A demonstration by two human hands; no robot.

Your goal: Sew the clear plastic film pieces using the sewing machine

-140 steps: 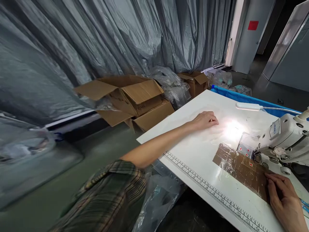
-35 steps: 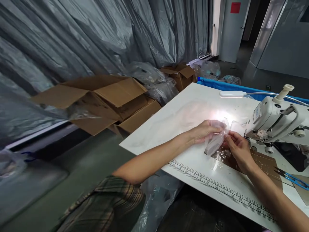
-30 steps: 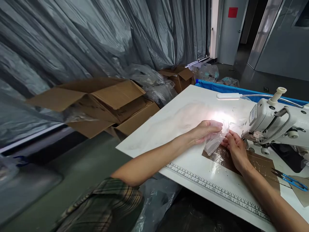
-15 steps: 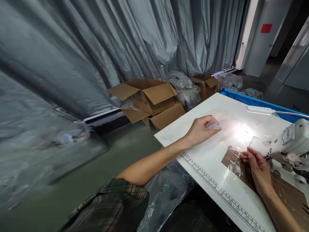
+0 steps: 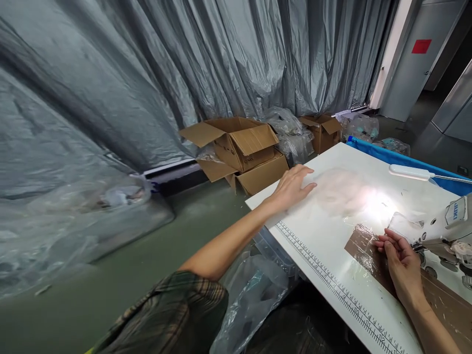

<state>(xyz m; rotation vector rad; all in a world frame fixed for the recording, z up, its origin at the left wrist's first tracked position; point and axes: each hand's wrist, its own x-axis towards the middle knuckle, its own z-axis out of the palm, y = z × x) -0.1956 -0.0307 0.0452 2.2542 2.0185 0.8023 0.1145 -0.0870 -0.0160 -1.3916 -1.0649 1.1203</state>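
My left hand [image 5: 293, 188] is over the left side of the white table [image 5: 295, 221]. Its thumb is spread from the fingers and nothing shows between them. My right hand [image 5: 401, 258] is beside the needle end of a white sewing machine [image 5: 440, 228], above a brown board covered in shiny clear tape [image 5: 363, 241]. Its fingers are curled in against the thumb; whatever they may hold is too small or hidden to name. A bright spot of light falls on the table just beyond this hand.
A printed ruler [image 5: 324, 273] runs along the table's near edge. A white lamp [image 5: 411, 171] stands toward the back, before a blue cloth trough [image 5: 413, 160]. Open cardboard boxes [image 5: 239, 152] and plastic bags [image 5: 289, 135] lie beyond the table, near a silver curtain [image 5: 236, 59].
My left hand has moved left and opened; the small clear piece it pinched is out of sight. The right hand stays by the machine with little change. The view has shifted slightly.
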